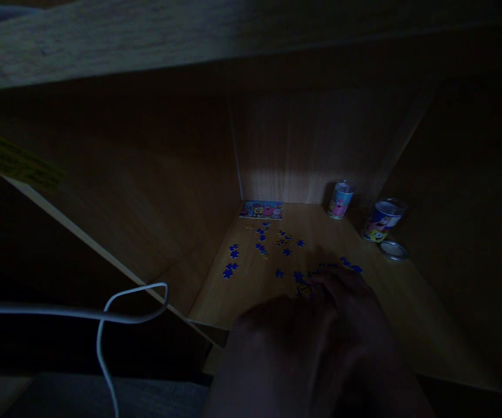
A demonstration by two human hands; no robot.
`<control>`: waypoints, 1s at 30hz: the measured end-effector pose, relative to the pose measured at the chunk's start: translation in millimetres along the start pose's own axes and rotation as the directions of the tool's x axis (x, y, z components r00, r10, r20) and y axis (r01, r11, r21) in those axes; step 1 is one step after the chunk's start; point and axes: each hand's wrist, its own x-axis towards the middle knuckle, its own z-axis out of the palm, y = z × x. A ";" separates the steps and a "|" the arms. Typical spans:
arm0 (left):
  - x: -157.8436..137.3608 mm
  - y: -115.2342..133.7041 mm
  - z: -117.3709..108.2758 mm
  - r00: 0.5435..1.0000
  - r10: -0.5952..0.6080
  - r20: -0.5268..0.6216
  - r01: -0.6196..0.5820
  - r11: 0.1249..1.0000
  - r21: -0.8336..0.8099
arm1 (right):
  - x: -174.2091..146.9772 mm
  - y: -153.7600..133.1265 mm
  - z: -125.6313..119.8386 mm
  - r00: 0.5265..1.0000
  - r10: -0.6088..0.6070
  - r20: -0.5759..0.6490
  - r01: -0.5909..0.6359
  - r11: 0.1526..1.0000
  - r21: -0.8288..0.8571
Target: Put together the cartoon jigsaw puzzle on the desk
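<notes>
My left hand (281, 331) and my right hand (350, 296) are close together, low over a shelf board. Just beyond the fingers lies a pile of jigsaw puzzle pieces (303, 285), blue on the side facing up. My right fingers are bent down beside the pile; whether a piece is between them is too dark to tell. The back of my left hand hides its own fingers. More loose pieces (260, 248) lie scattered farther back, mostly blue, a few picture side up. Against the back wall is a small cartoon picture card (261, 209).
A small cartoon tin (340, 200) stands at the back right. Nearer stands a larger cartoon tin (381, 220), with a round metal lid (393, 250) beside it. Wooden walls enclose the shelf, and a board (146, 40) crosses above. A white cable (103, 316) loops at left.
</notes>
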 end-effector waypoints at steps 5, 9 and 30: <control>20.6 -64.3 24.6 0.920 -0.391 0.017 0.390 0.919 0.053 | 1.0 1.0 0.1 1.000 -0.002 -0.011 0.002 1.000 0.012; 20.2 -94.8 31.3 0.836 -0.544 -0.069 0.540 0.796 0.273 | 1.3 -0.2 0.3 1.000 0.014 -0.008 -0.014 1.000 0.013; 31.5 -96.2 36.8 0.783 -0.620 0.043 0.615 0.783 0.094 | 2.5 2.0 3.9 1.000 0.007 -0.009 -0.007 1.000 0.000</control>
